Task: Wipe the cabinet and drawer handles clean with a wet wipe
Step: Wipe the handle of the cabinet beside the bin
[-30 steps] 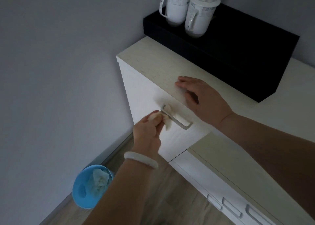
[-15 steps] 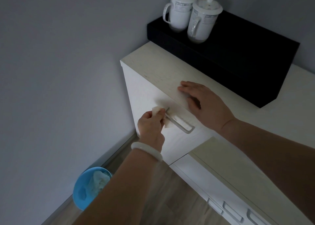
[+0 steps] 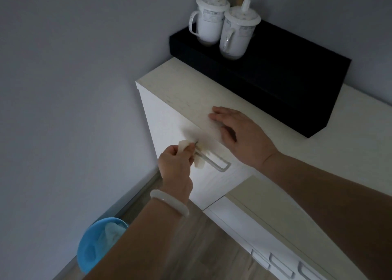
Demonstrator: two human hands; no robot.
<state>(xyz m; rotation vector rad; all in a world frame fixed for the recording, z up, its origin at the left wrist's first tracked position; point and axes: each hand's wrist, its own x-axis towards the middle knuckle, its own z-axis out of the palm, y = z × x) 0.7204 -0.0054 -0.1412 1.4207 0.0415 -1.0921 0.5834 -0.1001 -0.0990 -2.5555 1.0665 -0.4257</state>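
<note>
No words or labels I can read. My left hand [image 3: 177,163] pinches wet wipe [image 3: 192,153] on far end of metal cabinet handle [image 3: 214,160], on white cabinet door [image 3: 169,127]. My right hand [image 3: 241,135] lies flat, fingers straight, on cabinet top [image 3: 186,89]. One white bangle [image 3: 169,202] on left wrist. Two lidded white mugs [image 3: 238,31] on one black box [image 3: 275,76]. Three drawer handles [image 3: 280,268] low right. One blue bin [image 3: 99,243] on floor.
</note>
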